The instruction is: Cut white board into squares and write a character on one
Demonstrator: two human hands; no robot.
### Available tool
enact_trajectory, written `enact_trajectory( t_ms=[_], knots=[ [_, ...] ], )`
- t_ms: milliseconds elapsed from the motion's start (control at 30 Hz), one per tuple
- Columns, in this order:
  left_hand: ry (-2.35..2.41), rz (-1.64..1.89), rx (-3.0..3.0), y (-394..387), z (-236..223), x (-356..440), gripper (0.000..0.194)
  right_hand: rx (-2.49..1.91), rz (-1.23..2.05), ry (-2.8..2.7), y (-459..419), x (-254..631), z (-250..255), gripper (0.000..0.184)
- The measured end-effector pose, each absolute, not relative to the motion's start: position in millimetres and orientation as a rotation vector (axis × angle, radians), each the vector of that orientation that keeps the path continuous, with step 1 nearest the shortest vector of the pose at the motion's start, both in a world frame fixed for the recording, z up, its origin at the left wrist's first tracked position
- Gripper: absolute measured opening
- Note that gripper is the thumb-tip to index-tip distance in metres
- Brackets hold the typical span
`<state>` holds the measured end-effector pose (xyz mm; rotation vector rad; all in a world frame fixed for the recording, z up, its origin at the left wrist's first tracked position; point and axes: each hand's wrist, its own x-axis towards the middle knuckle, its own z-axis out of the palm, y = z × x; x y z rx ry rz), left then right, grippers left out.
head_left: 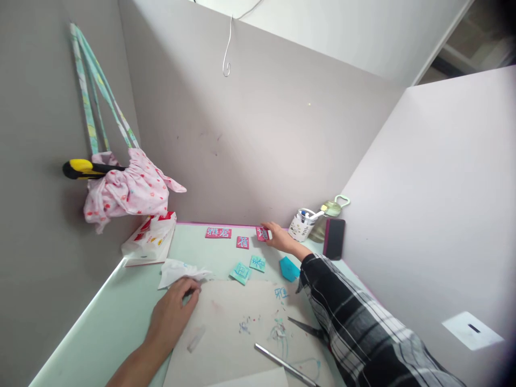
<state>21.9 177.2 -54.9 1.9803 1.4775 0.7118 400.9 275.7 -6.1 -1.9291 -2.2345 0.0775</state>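
Soft light is brightening the smooth grey partition walls (pixel 258 134), a diagonal shadow is crossing them, and wide-angle distortion is stretching the edges.

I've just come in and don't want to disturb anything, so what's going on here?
A person's right hand has its fingers on a small red lettered piece near the back of the desk. More red pieces lie to its left, with two turquoise lettered pieces nearer the person. The left hand rests beside a crumpled white tissue. A slim metal tool lies on the marked sheet.
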Motion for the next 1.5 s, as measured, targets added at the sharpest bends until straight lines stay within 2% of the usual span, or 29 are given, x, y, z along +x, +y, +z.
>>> enact_trajectory(
  t_ms=[300, 733, 1067, 1233, 1500],
  knots=[
    [1.481, 0.762, 1.999, 178, -56, 22, 0.024, -1.782, 0.315, -2.288, 298, 352, -25, 0.034],
    [1.489, 0.756, 1.994, 176, -53, 23, 0.022, -1.823, 0.318, -2.201, 345, 321, -33, 0.033],
    [1.471, 0.763, 1.975, 176, -56, 22, 0.021, -2.029, 0.372, -2.261, 299, 398, 5, 0.029],
    [1.478, 0.776, 1.982, 177, -55, 22, 0.021, -2.053, 0.295, -2.314, 286, 402, -1, 0.03],
    [1.491, 0.786, 1.992, 177, -54, 23, 0.023, -1.968, 0.141, -2.293, 318, 364, -14, 0.034]
  ],
)
